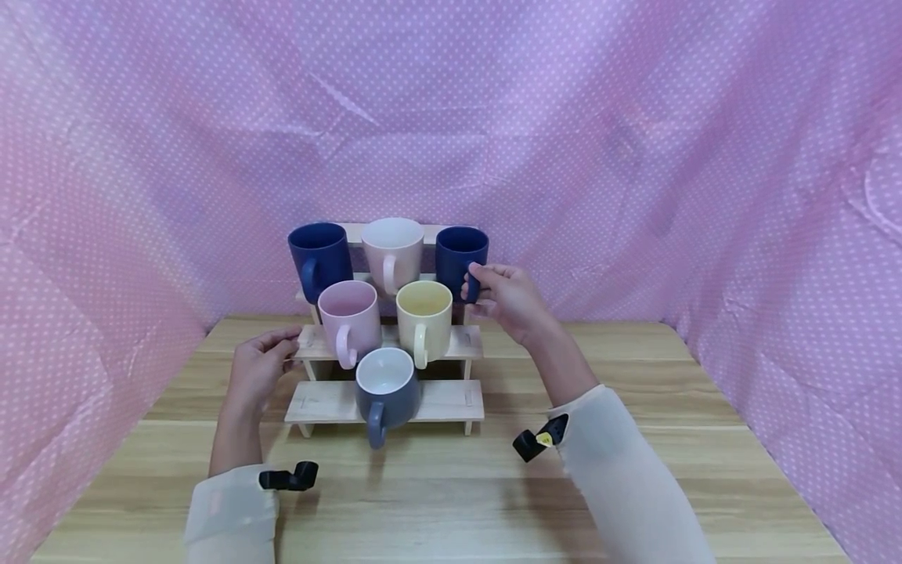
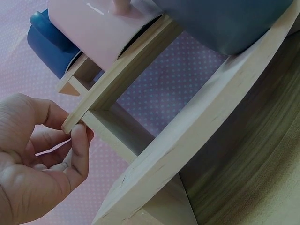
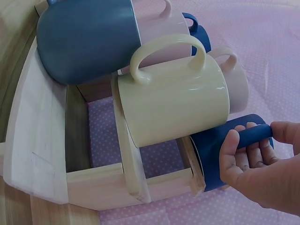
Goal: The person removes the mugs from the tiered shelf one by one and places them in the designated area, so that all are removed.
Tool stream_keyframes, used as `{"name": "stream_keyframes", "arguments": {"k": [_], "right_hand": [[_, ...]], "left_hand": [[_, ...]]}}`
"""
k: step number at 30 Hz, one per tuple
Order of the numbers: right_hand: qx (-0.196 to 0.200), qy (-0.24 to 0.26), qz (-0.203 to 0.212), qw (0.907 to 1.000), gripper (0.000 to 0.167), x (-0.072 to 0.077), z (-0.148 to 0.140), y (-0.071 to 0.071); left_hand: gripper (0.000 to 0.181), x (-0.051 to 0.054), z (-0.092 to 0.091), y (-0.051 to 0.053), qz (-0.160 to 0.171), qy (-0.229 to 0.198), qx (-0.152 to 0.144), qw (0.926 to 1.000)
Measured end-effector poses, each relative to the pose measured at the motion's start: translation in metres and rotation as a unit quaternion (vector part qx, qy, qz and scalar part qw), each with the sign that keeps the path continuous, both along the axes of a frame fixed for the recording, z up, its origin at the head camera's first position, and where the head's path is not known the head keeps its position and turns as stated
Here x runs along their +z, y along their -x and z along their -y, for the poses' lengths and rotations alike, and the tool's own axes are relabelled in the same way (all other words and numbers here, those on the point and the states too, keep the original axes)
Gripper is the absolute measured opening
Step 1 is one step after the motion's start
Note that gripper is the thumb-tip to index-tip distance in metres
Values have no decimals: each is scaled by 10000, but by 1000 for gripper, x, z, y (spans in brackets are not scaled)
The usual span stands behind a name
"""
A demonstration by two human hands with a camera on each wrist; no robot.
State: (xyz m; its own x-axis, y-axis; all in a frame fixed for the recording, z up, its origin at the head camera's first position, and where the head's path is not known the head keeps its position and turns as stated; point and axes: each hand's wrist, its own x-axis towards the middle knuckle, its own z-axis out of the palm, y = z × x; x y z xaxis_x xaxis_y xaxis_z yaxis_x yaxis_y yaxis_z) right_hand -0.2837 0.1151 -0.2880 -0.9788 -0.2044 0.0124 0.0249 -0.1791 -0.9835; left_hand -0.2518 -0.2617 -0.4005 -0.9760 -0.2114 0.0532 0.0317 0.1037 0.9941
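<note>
A tiered wooden stand [image 1: 317,401] carries several mugs. My right hand [image 1: 513,301] grips the handle of the dark blue mug [image 1: 451,262] at the right of the upper row; in the right wrist view that mug's base meets the shelf edge. With thumb and fingers, my left hand [image 1: 261,368] pinches the left end of the middle shelf [image 2: 77,119]. A white-pink mug [image 1: 395,258] and another dark blue mug [image 1: 324,254] share the upper row. Below them stand a pink mug [image 1: 352,317] and a yellow mug [image 1: 430,329]. Lowest is a grey mug [image 1: 391,395] with a white inside.
The stand rests on a wood-grain table [image 1: 437,501]. Behind and at both sides hangs a pink cloth with white dots [image 1: 564,157]. Mug handles jut toward the front. A black device [image 1: 543,439] is fixed at the right sleeve, another [image 1: 289,476] at the left.
</note>
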Motion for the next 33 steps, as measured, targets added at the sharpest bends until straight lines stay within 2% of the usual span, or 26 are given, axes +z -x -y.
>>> {"name": "stream_keyframes", "arguments": {"k": [12, 17, 22, 33], "right_hand": [[-326, -80, -127, 9994, 21, -2, -18, -1], [-256, -164, -369, 9989, 22, -5, -30, -3], [-135, -105, -538, 9984, 19, -9, -45, -6], [-445, 224, -778, 9957, 20, -15, -85, -8]], "left_hand": [[42, -1, 1, 1, -2, -75, -41, 10000], [43, -3, 3, 2, 41, -131, -54, 9999], [43, -3, 4, 1, 12, -105, -83, 9999], [43, -2, 4, 1, 39, -118, -89, 9999]]}}
